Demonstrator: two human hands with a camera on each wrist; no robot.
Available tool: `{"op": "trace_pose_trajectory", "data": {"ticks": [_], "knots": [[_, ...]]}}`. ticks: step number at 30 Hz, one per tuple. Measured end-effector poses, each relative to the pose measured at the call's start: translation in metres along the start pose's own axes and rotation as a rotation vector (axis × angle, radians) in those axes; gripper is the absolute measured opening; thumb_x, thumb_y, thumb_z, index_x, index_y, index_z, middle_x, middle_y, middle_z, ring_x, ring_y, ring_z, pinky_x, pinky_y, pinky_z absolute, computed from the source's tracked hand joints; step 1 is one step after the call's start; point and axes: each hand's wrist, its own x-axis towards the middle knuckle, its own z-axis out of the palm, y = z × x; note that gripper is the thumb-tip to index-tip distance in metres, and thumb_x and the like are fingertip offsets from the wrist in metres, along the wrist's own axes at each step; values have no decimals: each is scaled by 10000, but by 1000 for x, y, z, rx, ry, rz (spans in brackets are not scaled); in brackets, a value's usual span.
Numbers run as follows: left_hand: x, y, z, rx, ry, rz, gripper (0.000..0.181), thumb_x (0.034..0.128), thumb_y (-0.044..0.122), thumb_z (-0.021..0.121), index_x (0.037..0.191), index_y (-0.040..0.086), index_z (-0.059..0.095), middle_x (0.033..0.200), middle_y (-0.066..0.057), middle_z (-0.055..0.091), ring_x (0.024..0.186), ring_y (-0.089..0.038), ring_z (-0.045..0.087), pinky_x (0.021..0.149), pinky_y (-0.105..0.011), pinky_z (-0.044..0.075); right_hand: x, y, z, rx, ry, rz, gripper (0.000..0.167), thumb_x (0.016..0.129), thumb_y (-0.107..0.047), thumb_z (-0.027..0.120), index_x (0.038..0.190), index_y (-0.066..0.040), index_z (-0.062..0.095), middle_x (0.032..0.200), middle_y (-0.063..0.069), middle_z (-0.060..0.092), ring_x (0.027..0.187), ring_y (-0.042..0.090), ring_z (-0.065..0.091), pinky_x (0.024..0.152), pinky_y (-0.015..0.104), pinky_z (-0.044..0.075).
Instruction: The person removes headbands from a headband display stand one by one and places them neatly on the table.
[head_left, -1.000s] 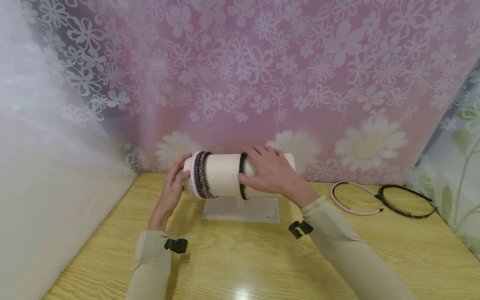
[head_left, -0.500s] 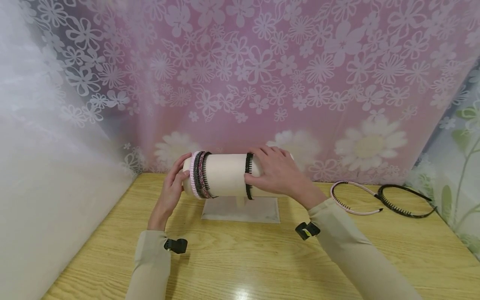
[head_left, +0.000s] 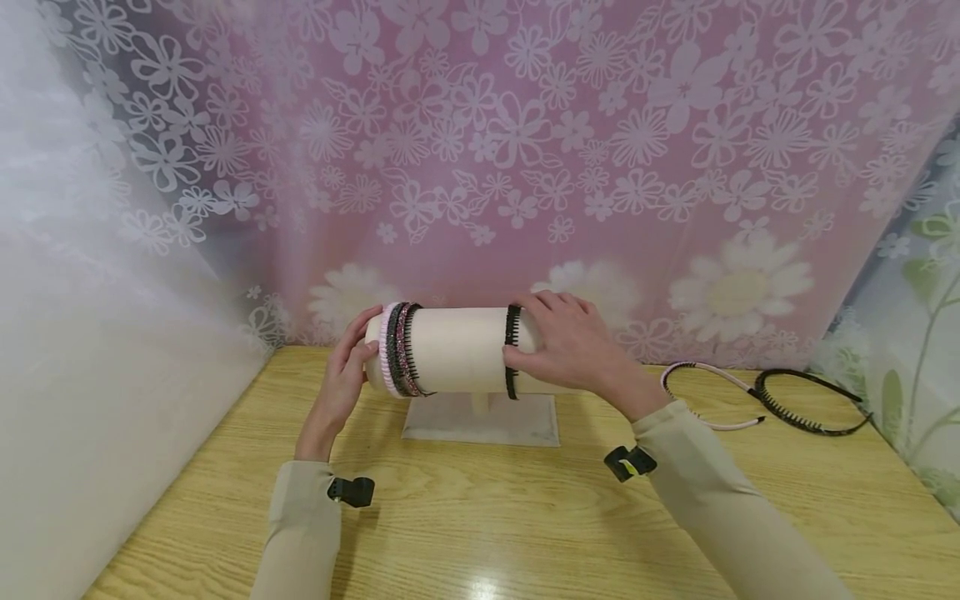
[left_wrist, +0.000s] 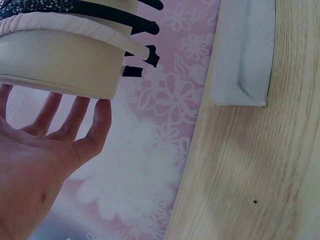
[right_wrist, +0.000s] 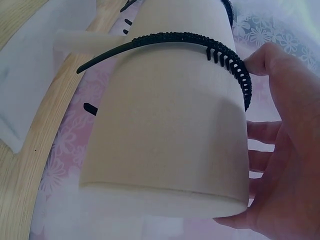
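A cream padded headband display roll (head_left: 461, 350) lies level on a post above a grey base (head_left: 480, 421). My left hand (head_left: 345, 375) holds the roll's left end, thumb in front and fingertips against it in the left wrist view. Beside it sit a pale pink headband (head_left: 387, 350), a dark glittery headband (head_left: 397, 354) and a pinkish sparkly headband (head_left: 407, 350), close together. Toward the right end, a black toothed headband (right_wrist: 170, 37) straddles the roll. My right hand (head_left: 566, 342) grips it, thumb at its near side and fingers over the top, covering the roll's right end.
On the wood table (head_left: 480, 517), a pink toothed headband (head_left: 738, 427) and a black toothed headband (head_left: 795, 417) lie at the right, touching or nearly so. A pink flowered curtain (head_left: 480, 167) hangs behind; a white sheet (head_left: 135, 333) borders the left.
My right hand has slid the black headband rightward along the roll, away from the grouped headbands. My left hand and the roll have stayed in place.
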Motion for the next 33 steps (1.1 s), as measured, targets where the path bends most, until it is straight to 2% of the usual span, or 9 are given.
{"op": "trace_pose_trajectory", "data": {"ticks": [7,11,17,24,27,33], "knots": [[-1,1,0,2,-4,-1,492,1088,200,383,1577,249,401,1546,-134,450,1170,-142,579,810,-260,560,-2,7,0,25,-4,11,741,920,-572,557,1555,-221,406,1546,126,475,1419,422,432,1106,680,336],[-1,4,-1,18,-14,-30,499,1094,229,385,1591,253,375,1560,-115,445,1184,-152,572,810,-272,565,-4,9,-1,31,-8,17,762,918,-576,560,1563,-202,401,1557,144,462,1422,430,427,1098,683,354],[-2,12,-3,63,-33,-89,503,1100,280,374,1601,312,345,1580,-100,424,1212,-222,543,827,-371,567,-5,12,-1,40,-15,21,779,918,-569,561,1566,-170,396,1558,165,458,1412,439,436,1067,679,399],[-2,16,-4,90,-61,-122,492,1105,323,357,1590,396,330,1567,-112,410,1258,-305,514,881,-470,551,-6,13,0,48,-12,19,769,924,-563,564,1562,-168,398,1544,167,466,1402,434,445,1058,672,408],[-1,16,-4,90,-68,-128,487,1106,333,353,1585,414,326,1559,-107,412,1260,-300,510,890,-477,548,-6,13,0,51,-15,22,772,927,-570,563,1567,-173,389,1548,165,459,1407,431,439,1065,670,404],[-1,16,-4,78,-74,-118,493,1107,320,352,1597,366,325,1534,-133,419,1228,-305,519,882,-483,553,-7,15,1,57,-9,16,769,933,-562,565,1570,-173,381,1552,164,455,1404,433,442,1058,671,407]]}}
